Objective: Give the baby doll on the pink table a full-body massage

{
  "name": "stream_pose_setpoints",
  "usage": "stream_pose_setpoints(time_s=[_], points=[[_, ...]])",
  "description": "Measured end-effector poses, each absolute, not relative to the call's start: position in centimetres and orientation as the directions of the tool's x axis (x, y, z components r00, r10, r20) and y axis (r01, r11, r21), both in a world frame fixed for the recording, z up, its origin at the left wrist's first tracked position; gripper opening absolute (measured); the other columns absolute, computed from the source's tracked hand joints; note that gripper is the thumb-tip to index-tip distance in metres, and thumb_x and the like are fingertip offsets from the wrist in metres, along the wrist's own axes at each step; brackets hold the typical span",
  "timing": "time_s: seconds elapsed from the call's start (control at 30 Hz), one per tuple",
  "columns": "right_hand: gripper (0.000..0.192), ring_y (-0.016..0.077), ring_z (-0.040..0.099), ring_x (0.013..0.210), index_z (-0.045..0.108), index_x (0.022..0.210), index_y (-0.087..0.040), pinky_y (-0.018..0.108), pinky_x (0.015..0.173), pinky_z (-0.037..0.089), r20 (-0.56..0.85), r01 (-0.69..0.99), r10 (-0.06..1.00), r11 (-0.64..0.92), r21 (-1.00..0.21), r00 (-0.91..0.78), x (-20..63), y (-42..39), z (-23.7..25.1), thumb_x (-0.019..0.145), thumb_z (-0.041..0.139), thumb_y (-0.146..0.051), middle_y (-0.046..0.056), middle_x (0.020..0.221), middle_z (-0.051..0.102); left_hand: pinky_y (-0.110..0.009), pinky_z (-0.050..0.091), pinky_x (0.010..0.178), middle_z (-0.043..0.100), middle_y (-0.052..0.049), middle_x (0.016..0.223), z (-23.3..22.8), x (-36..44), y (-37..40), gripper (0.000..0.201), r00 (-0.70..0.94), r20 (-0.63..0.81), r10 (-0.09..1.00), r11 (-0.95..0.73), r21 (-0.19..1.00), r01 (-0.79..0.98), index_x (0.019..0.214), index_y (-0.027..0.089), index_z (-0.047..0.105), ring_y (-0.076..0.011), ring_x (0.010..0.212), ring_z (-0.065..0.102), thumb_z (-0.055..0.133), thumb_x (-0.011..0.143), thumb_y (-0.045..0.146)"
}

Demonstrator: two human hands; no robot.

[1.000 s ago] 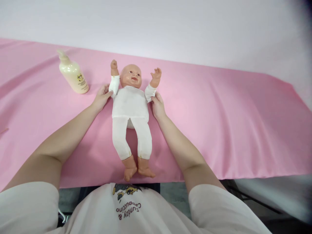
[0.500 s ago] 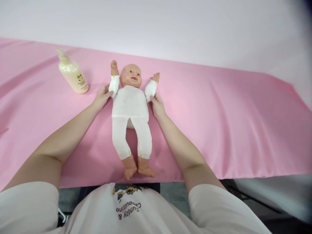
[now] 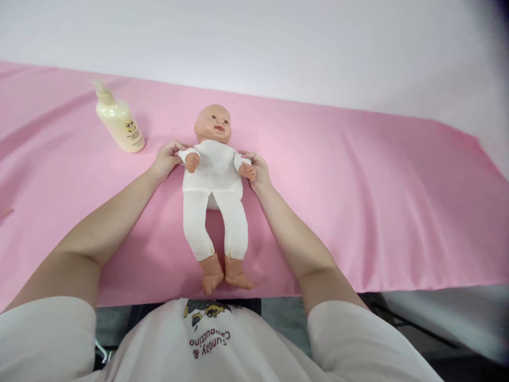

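Note:
A bald baby doll [image 3: 213,167] in a white top and white trousers lies on its back on the pink cloth, its head away from me and its bare feet toward me. My left hand [image 3: 167,159] grips the doll's arm on the left at the white sleeve. On the other side my right hand [image 3: 257,167] holds the sleeve of the doll's other arm between thumb and fingers. Both doll arms are bent down over the sides of its chest, the small fists pointing toward me.
A cream pump bottle [image 3: 121,124] leans in view at the back left. The pink cloth [image 3: 318,185] covers the table, with folds on the right. A white wall [image 3: 278,48] rises behind it. Part of a thin orange-pink item [image 3: 6,213] shows at the left edge.
Both doll arms have swung from raised beside the head down to the chest. My hands have stayed at its sleeves, with the fingers shifted. The doll's body has not moved.

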State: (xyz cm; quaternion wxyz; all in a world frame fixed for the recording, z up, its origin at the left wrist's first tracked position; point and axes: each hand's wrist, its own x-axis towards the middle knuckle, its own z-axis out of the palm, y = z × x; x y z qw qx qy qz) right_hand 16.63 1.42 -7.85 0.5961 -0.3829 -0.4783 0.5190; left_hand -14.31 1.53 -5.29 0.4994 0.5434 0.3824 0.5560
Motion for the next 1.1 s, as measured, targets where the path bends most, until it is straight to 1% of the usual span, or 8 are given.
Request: stream_pose_setpoints(time_s=[0.1, 0.23, 0.3, 0.53, 0.7, 0.77, 0.87, 1.1], points=[[0.023, 0.0222, 0.069, 0.113, 0.07, 0.085, -0.025, 0.042, 0.11, 0.052, 0.173, -0.219, 0.985, 0.17, -0.961, 0.005, 16.6, 1.4, -7.7, 0.071, 0.08, -0.04, 0.002, 0.115, 0.076, -0.028, 0.057, 0.077, 0.076, -0.002, 0.099, -5.3, -14.2, 1.5, 0.035, 0.095, 0.238, 0.966, -0.225, 0.966, -0.13, 0.086, 0.018, 0.063, -0.0176, 0.089, 0.072, 0.083, 0.057, 0.015], [0.034, 0.0259, 0.066, 0.125, 0.07, 0.094, -0.026, 0.044, 0.115, 0.048, 0.257, -0.235, 0.966, 0.247, -0.94, -0.01, 16.3, 1.8, -7.8, 0.071, 0.081, -0.048, 0.004, 0.119, 0.076, -0.024, 0.052, 0.065, 0.074, 0.0, 0.087, -5.6, -14.3, 1.8, 0.03, 0.093, 0.248, 0.964, -0.234, 0.961, -0.147, 0.09, 0.018, 0.063, -0.0138, 0.073, 0.067, 0.079, 0.063, 0.017], [0.04, 0.0268, 0.063, 0.131, 0.068, 0.098, -0.026, 0.045, 0.118, 0.047, 0.285, -0.245, 0.958, 0.272, -0.93, -0.017, 16.3, 2.2, -8.0, 0.07, 0.083, -0.05, 0.004, 0.126, 0.074, -0.023, 0.051, 0.063, 0.071, 0.0, 0.083, -5.8, -14.3, 1.9, 0.028, 0.078, 0.261, 0.962, -0.247, 0.957, -0.151, 0.089, 0.019, 0.062, -0.014, 0.072, 0.066, 0.077, 0.066, 0.019], [0.064, 0.0267, 0.067, 0.125, 0.05, 0.133, -0.03, 0.05, 0.113, 0.051, 0.247, -0.175, 0.969, 0.244, -0.954, 0.005, 16.7, 2.5, -9.0, 0.08, 0.075, -0.058, 0.006, 0.129, 0.072, -0.036, 0.057, 0.086, 0.07, -0.005, 0.101, -7.2, -14.7, 3.0, 0.041, 0.042, 0.331, 0.943, -0.332, 0.943, -0.001, 0.112, 0.02, 0.057, -0.0208, 0.093, 0.069, 0.076, 0.078, 0.033], [0.078, 0.0268, 0.066, 0.127, 0.037, 0.147, -0.032, 0.054, 0.116, 0.049, 0.251, -0.12, 0.968, 0.248, -0.961, -0.014, 16.9, 2.0, -9.0, 0.084, 0.07, -0.065, 0.008, 0.134, 0.069, -0.046, 0.056, 0.096, 0.063, -0.004, 0.094, -8.6, -15.6, 3.5, 0.068, -0.021, 0.377, 0.926, -0.365, 0.909, 0.201, 0.14, 0.025, 0.04, -0.024, 0.096, 0.069, 0.076, 0.087, 0.046], [0.08, 0.0269, 0.066, 0.128, 0.037, 0.148, -0.032, 0.055, 0.117, 0.048, 0.257, -0.108, 0.966, 0.254, -0.961, -0.018, 17.0, 1.9, -9.0, 0.083, 0.07, -0.067, 0.008, 0.137, 0.068, -0.048, 0.056, 0.098, 0.062, -0.003, 0.093, -8.6, -15.8, 3.3, 0.072, -0.01, 0.395, 0.919, -0.38, 0.892, 0.246, 0.144, 0.025, 0.038, -0.0246, 0.096, 0.069, 0.075, 0.088, 0.051], [0.077, 0.027, 0.063, 0.133, 0.044, 0.144, -0.03, 0.054, 0.12, 0.046, 0.26, -0.094, 0.965, 0.257, -0.962, -0.021, 17.0, 2.0, -9.0, 0.083, 0.07, -0.067, 0.009, 0.142, 0.065, -0.049, 0.055, 0.101, 0.064, -0.006, 0.099, -8.0, -15.6, 2.8, 0.068, 0.035, 0.404, 0.914, -0.395, 0.87, 0.295, 0.143, 0.023, 0.041, -0.0256, 0.099, 0.069, 0.07, 0.09, 0.055], [0.056, 0.027, 0.065, 0.127, 0.062, 0.125, -0.027, 0.052, 0.121, 0.045, 0.271, -0.038, 0.963, 0.271, -0.962, -0.003, 16.8, 1.8, -8.7, 0.086, 0.064, -0.068, 0.006, 0.133, 0.071, -0.052, 0.044, 0.116, 0.062, -0.014, 0.133, -6.9, -15.2, 2.2, 0.065, 0.074, 0.354, 0.932, -0.348, 0.822, 0.452, 0.15, 0.019, 0.039, -0.0299, 0.122, 0.062, 0.058, 0.095, 0.049]])
